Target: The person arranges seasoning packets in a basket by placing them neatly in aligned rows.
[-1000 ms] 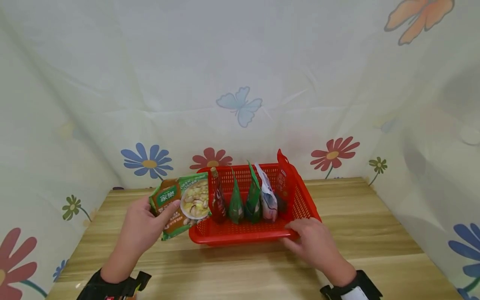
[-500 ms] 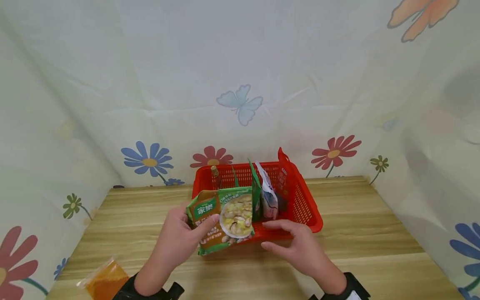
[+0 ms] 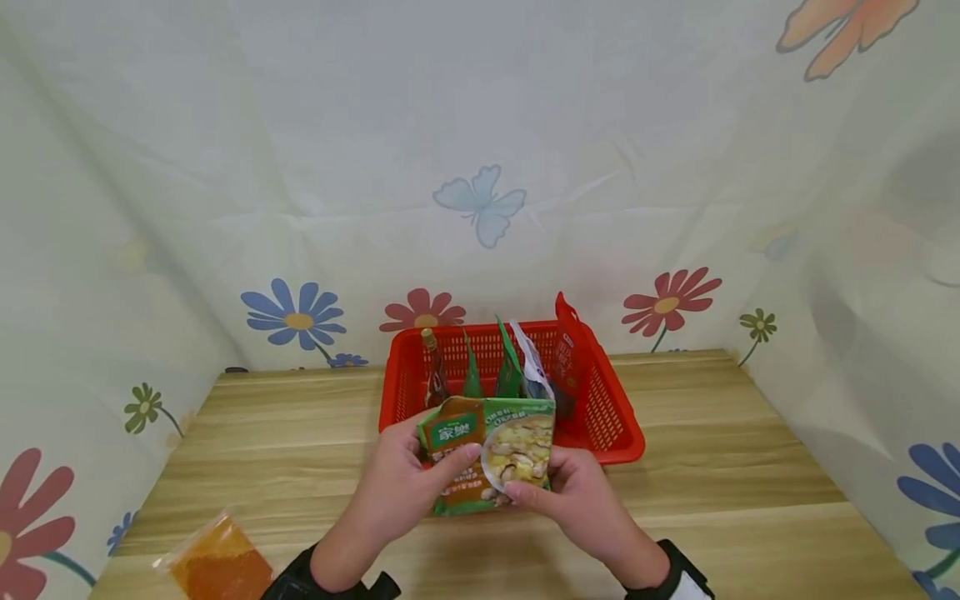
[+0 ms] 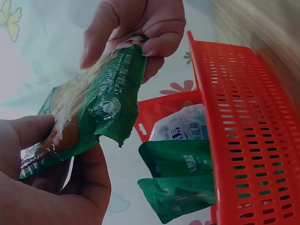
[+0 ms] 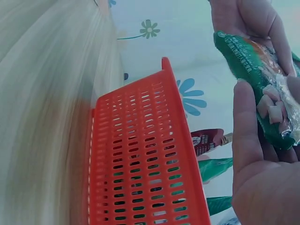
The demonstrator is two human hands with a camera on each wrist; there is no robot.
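Note:
In the head view, a green and brown soup seasoning packet (image 3: 517, 442) with a pictured bowl of food is held up before a red plastic basket (image 3: 624, 433). My left hand (image 3: 393, 483) grips its left side, thumb across the printed front. At the other end my right hand (image 3: 585, 504) pinches the lower right edge, thumb in front and fingers behind. The left wrist view shows the packet (image 4: 110, 93) edge-on between both hands, its wrapper creased. Part of the basket's near rim is hidden behind the packet.
Standing in the basket are a dark bottle (image 3: 435, 367), two green pouches (image 3: 508, 371), a white bag (image 3: 534, 371) and a red package (image 3: 567, 354). A clear bag of orange powder (image 3: 225, 567) lies front left on the wooden table (image 3: 720, 467). A flowered cloth (image 3: 600, 250) hangs behind.
My left hand has carried the packet rightward from the basket's left side to its front. My right hand has left the basket's rim and taken hold of the packet. The orange bag has come into view.

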